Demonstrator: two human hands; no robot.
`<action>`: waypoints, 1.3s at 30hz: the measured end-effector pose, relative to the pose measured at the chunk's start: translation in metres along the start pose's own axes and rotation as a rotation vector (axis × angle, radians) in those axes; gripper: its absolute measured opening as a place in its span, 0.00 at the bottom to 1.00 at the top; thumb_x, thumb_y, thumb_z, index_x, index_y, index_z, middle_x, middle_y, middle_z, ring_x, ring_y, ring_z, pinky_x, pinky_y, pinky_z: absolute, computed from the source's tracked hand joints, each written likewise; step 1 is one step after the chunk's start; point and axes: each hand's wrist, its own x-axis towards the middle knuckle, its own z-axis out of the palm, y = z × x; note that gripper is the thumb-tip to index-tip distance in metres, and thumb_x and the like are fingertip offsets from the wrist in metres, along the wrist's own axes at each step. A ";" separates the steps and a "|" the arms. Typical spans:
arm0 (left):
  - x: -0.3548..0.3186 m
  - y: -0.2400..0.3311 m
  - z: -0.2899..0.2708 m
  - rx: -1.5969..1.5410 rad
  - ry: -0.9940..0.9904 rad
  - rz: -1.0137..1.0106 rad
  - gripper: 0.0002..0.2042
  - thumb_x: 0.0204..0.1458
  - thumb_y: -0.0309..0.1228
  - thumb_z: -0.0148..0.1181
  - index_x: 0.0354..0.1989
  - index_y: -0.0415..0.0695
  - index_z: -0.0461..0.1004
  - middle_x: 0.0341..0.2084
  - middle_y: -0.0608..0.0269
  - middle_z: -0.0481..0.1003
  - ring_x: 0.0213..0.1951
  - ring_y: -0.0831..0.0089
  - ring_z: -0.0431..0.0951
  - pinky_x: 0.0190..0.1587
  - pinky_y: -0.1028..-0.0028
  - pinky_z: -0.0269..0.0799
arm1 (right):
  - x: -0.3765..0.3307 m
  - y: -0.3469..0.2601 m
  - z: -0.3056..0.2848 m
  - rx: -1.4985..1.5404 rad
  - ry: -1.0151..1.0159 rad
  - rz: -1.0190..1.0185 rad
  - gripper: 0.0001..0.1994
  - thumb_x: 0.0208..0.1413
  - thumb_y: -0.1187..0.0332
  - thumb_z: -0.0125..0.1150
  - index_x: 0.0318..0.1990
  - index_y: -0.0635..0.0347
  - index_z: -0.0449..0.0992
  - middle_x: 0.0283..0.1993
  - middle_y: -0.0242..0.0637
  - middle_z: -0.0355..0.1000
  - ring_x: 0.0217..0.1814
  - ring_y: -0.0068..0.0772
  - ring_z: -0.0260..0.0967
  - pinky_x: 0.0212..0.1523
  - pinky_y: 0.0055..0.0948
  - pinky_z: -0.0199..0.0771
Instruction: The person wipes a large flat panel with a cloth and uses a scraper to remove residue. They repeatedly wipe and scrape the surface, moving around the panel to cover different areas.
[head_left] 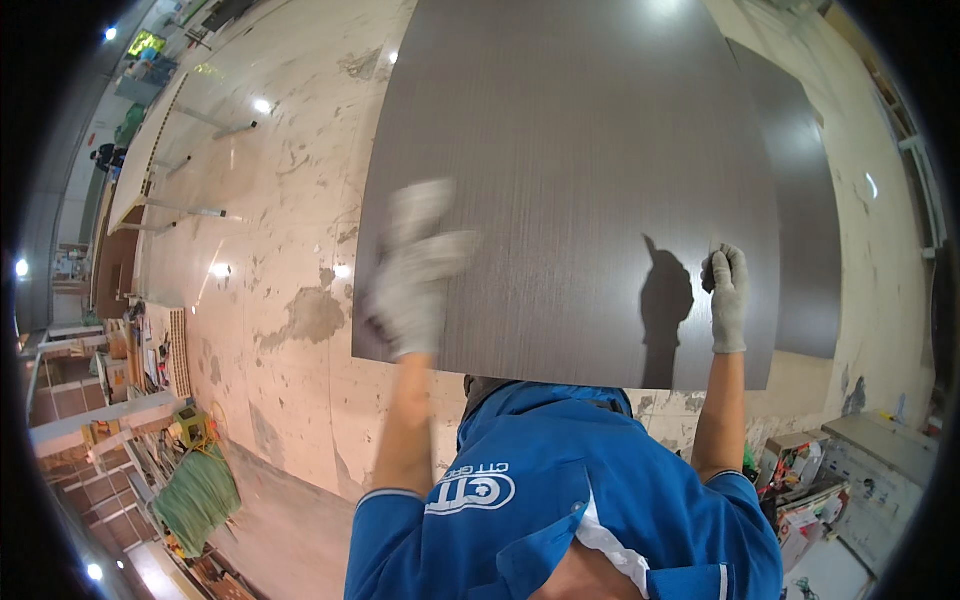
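A large dark grey-brown panel [560, 190] with fine lengthwise grain lies in front of me, its near edge close to my waist. Over its left part is my left hand [415, 270] in a pale grey work glove. Motion blurs this hand, but its thumb and fingers stand apart and nothing shows in them. Near the panel's right edge, my right hand [731, 300], gloved too, is closed with the fingertips pinched together. Whatever the pinch holds is too small to name. The right hand's shadow on the panel has a thin point sticking out at the top.
A second dark panel [808, 220] lies partly under the first on the right. The pale floor [290, 200] has worn patches. Left are a table with metal legs [150, 165], racks and a green cloth bundle [197, 500]. A cabinet [880, 470] with clutter stands lower right.
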 end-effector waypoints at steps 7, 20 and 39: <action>-0.126 -0.160 -0.187 -1.167 0.918 -0.435 0.21 0.67 0.21 0.43 0.68 0.33 0.66 0.69 0.43 0.64 0.69 0.55 0.67 0.74 0.58 0.59 | 0.000 0.001 -0.011 0.227 0.016 0.120 0.11 0.72 0.66 0.51 0.52 0.63 0.72 0.34 0.29 0.71 0.33 0.20 0.67 0.34 0.23 0.70; -0.033 0.007 -0.005 0.260 0.080 0.051 0.27 0.49 0.37 0.68 0.60 0.49 0.74 0.53 0.56 0.74 0.56 0.52 0.73 0.63 0.44 0.63 | 0.001 -0.035 0.028 0.368 -0.056 0.064 0.08 0.72 0.64 0.52 0.48 0.58 0.72 0.35 0.29 0.71 0.35 0.20 0.68 0.39 0.25 0.71; -0.075 0.075 0.084 0.136 -0.172 0.440 0.15 0.48 0.29 0.62 0.47 0.50 0.77 0.47 0.58 0.75 0.49 0.53 0.75 0.54 0.52 0.70 | -0.004 -0.013 -0.023 0.522 0.121 0.064 0.08 0.73 0.65 0.52 0.53 0.57 0.69 0.39 0.33 0.72 0.39 0.25 0.71 0.41 0.27 0.74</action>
